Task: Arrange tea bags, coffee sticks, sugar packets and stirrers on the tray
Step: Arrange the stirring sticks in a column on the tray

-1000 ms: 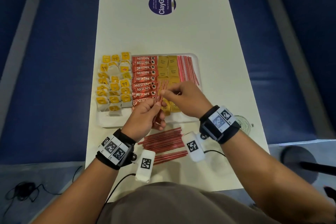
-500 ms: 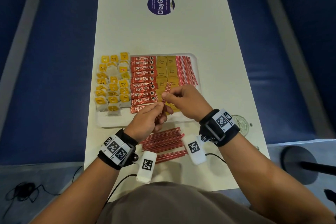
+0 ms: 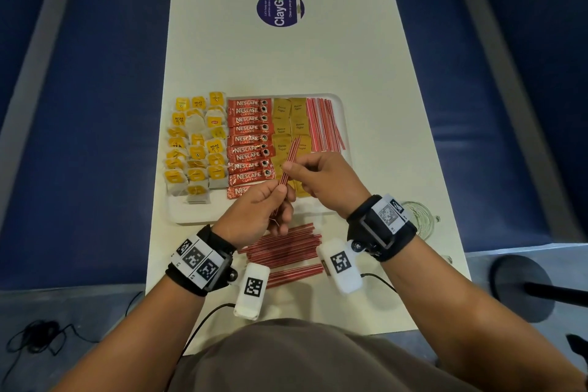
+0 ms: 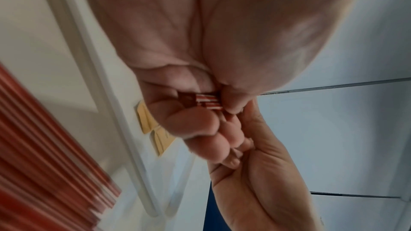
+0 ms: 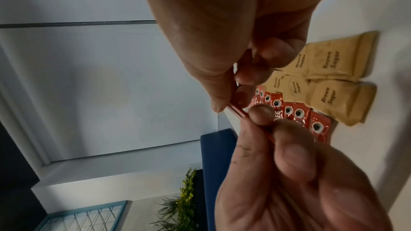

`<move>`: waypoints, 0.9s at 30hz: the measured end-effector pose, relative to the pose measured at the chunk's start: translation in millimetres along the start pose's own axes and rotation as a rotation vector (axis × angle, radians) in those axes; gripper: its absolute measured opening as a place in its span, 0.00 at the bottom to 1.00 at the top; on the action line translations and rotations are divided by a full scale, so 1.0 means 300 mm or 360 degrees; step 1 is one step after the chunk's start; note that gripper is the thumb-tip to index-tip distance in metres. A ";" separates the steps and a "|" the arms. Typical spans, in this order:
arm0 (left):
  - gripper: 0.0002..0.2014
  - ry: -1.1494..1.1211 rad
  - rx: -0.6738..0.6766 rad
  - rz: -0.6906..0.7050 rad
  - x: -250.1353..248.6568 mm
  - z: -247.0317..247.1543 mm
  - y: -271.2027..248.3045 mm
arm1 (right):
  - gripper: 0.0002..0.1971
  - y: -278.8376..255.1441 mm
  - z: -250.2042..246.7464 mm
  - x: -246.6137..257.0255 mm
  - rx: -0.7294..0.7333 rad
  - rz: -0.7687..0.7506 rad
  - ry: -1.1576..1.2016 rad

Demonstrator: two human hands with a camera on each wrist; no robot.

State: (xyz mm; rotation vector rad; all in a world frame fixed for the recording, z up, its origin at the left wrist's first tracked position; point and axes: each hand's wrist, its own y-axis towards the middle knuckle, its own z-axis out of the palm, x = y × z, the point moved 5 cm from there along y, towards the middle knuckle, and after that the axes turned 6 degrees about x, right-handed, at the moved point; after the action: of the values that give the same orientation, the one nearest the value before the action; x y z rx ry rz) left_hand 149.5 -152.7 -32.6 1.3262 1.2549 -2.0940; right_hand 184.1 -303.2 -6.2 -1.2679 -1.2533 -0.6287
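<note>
Your left hand (image 3: 254, 216) grips the lower end of a small bundle of stirrers (image 3: 290, 162), fingers curled around it; your right hand (image 3: 321, 178) pinches the same bundle a little higher between thumb and fingertips. The bundle tilts toward 1 o'clock, its upper end raised over the sugar packets.

Going left to right across the tray (image 3: 197, 216): tea bags (image 3: 197, 146) fill the 9 o'clock side, some reaching past the tray's left edge. The coffee sticks (image 3: 251, 140) lie next in a stacked column, touching one another. The brown sugar packets (image 3: 289, 118) come after that in two columns. At the 3 o'clock side, a row of laid stirrers (image 3: 324, 124) lies flat, side by side.

On the desk (image 3: 286, 57), at 6 o'clock from the tray and between your wrists, a loose stirrer pile (image 3: 283, 248) lies. A glass (image 3: 416, 216) stands just right of your right wrist. A round sticker (image 3: 280, 8) sits far off at 12 o'clock.
</note>
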 end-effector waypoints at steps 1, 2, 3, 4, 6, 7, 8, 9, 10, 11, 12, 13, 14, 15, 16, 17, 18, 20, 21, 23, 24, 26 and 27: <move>0.14 0.0001 0.0012 0.0000 0.001 0.000 0.000 | 0.12 -0.002 0.004 -0.004 -0.0009 -0.0002 0.0002; 0.15 0.0009 0.0027 0.0000 0.002 0.001 -0.001 | 0.12 -0.002 0.004 -0.009 -0.0025 -0.0006 -0.0001; 0.15 0.0020 0.0042 0.0001 0.004 0.002 -0.002 | 0.13 -0.002 0.004 -0.013 -0.0037 -0.0010 -0.0012; 0.15 0.0026 0.0053 0.0002 0.006 0.004 -0.003 | 0.14 -0.001 0.003 -0.016 -0.0039 -0.0010 -0.0032; 0.15 0.0026 0.0072 0.0001 0.009 0.007 -0.004 | 0.15 0.002 0.001 -0.017 -0.0014 0.0001 -0.0095; 0.14 0.0034 0.0080 0.0000 0.011 0.008 -0.003 | 0.15 0.004 -0.002 -0.013 0.0003 0.0005 -0.0133; 0.14 0.0058 0.0084 -0.0001 0.012 0.008 -0.002 | 0.15 0.007 -0.007 -0.008 0.0019 0.0008 -0.0173; 0.14 0.0105 0.0077 0.0002 0.013 0.008 0.000 | 0.16 0.010 -0.014 0.001 0.0034 0.0017 -0.0215; 0.14 0.0181 0.0060 0.0012 0.013 0.005 0.002 | 0.16 0.016 -0.023 0.011 0.0045 0.0029 -0.0269; 0.13 0.0288 0.0034 0.0032 0.015 0.001 0.004 | 0.16 0.023 -0.035 0.022 0.0053 0.0045 -0.0332; 0.12 0.0411 0.0005 0.0060 0.019 -0.005 0.006 | 0.16 0.030 -0.053 0.034 0.0053 0.0064 -0.0389; 0.12 0.0533 -0.0020 0.0092 0.021 -0.008 0.008 | 0.16 0.040 -0.073 0.047 0.0048 0.0082 -0.0436; 0.11 0.0653 -0.0039 0.0122 0.027 -0.013 0.009 | 0.16 0.051 -0.096 0.061 0.0043 0.0096 -0.0479; 0.10 0.0773 -0.0048 0.0151 0.032 -0.016 0.007 | 0.16 0.066 -0.120 0.074 0.0035 0.0104 -0.0523; 0.10 0.0890 -0.0044 0.0179 0.036 -0.017 0.005 | 0.16 0.081 -0.143 0.089 0.0022 0.0108 -0.0571; 0.10 0.0999 -0.0034 0.0196 0.041 -0.018 0.004 | 0.16 0.098 -0.169 0.101 0.0004 0.0110 -0.0618; 0.10 0.1101 -0.0021 0.0203 0.046 -0.018 0.002 | 0.16 0.116 -0.194 0.112 -0.0016 0.0118 -0.0662; 0.12 0.1303 0.0013 0.0191 0.054 -0.020 -0.002 | 0.15 0.155 -0.250 0.124 -0.0059 0.0170 -0.0746; 0.13 0.1389 0.0038 0.0184 0.057 -0.018 -0.003 | 0.15 0.175 -0.278 0.126 -0.0081 0.0199 -0.0801; 0.14 0.1526 0.0083 0.0166 0.058 -0.011 -0.009 | 0.14 0.218 -0.329 0.117 -0.0122 0.0262 -0.0893; 0.15 0.1593 0.0097 0.0152 0.058 -0.007 -0.012 | 0.14 0.240 -0.352 0.109 -0.0145 0.0295 -0.0933; 0.19 0.1727 0.0131 0.0128 0.055 0.006 -0.017 | 0.13 0.282 -0.394 0.087 -0.0196 0.0377 -0.1035; 0.21 0.1770 0.0149 0.0117 0.056 0.011 -0.020 | 0.13 0.302 -0.411 0.075 -0.0219 0.0415 -0.1086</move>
State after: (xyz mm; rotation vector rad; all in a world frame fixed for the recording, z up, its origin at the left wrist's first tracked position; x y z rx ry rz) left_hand 135.4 -149.7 -43.4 2.6842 1.3960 -1.3024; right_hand 313.2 -387.5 4.0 -1.8121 -1.5655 -0.0810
